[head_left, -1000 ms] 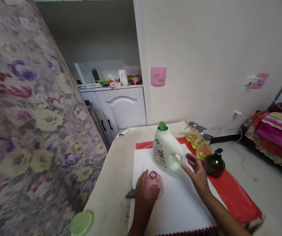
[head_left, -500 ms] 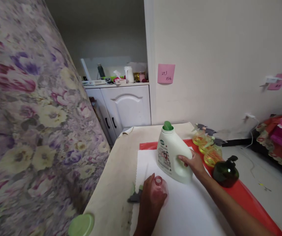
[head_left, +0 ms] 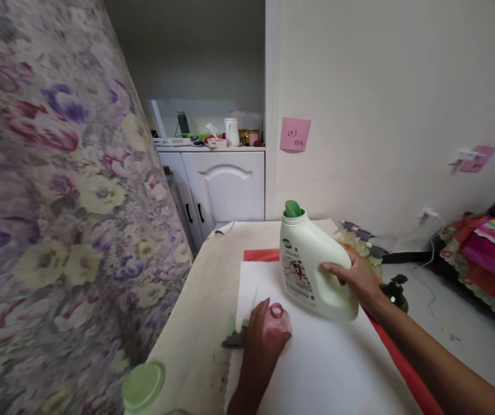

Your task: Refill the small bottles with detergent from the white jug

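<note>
My left hand (head_left: pixel 259 341) is wrapped around a small see-through pink bottle (head_left: pixel 279 329), which stands with its open neck up on a white sheet (head_left: pixel 320 374). My right hand (head_left: pixel 360 280) grips the handle of a large pale green detergent jug (head_left: pixel 310 248). The jug is uncapped, a green pour spout (head_left: pixel 292 208) showing at its mouth. It leans a little to the left, behind and right of the pink bottle, its mouth well above the bottle's. Left of my left hand lies a dark grey spray head (head_left: pixel 234 337), partly hidden by the hand.
A round green cap (head_left: pixel 143 387) sits at the near left. Behind my right hand, several spray bottles with yellow liquid (head_left: pixel 376 262) and a dark green pump bottle (head_left: pixel 396 291) are partly covered. Red sheeting (head_left: pixel 261 255) shows under the white sheet. A floral curtain (head_left: pixel 70 202) hangs at left.
The detergent jug has come up slightly and shifted right with my right hand, tipping more to the left. My left hand stays around the pink bottle. The camera view has turned slightly.
</note>
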Available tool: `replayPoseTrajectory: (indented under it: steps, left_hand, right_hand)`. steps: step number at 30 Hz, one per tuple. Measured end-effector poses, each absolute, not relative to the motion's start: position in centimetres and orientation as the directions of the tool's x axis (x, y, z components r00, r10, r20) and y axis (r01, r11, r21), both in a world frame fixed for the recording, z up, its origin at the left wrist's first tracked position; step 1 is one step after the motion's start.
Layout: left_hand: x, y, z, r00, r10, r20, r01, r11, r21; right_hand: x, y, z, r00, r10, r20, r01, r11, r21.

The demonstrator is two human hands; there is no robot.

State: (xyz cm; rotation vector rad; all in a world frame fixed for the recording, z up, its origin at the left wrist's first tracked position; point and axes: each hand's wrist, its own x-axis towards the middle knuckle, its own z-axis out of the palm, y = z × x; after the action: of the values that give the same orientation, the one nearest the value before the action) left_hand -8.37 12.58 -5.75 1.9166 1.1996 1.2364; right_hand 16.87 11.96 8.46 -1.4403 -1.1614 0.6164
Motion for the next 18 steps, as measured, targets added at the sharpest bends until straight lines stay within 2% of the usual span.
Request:
replayPoseTrajectory:
  steps: [6, 10, 13, 18]
  left_hand:
    - [-9.0, 12.5, -4.2, 0.157, 0.877, 0.455, 0.271, -0.481, 0.834]
    - [-9.7, 12.4, -3.5, 0.174, 0.895, 0.411, 0.233, -0.443, 0.866]
    - [-9.9, 12.5, -3.3, 0.179, 0.91, 0.374, 0.203, -0.407, 0.891]
    - [-9.5, 13.0, -2.5, 0.222, 0.922, 0.318, 0.171, -0.358, 0.918]
  right_hand:
    - [18.2, 6.4, 11.0, 0.254, 0.951, 0.174, 0.531, 0.013, -0.847]
    - [19.0, 3.2, 11.5, 0.212, 0.973, 0.088, 0.608, -0.061, -0.791]
    - [19.3, 1.8, 11.5, 0.128, 0.99, 0.056, 0.67, -0.045, -0.741]
    - [19.5, 1.1, 11.6, 0.016, 0.999, 0.032, 0.835, 0.005, -0.551]
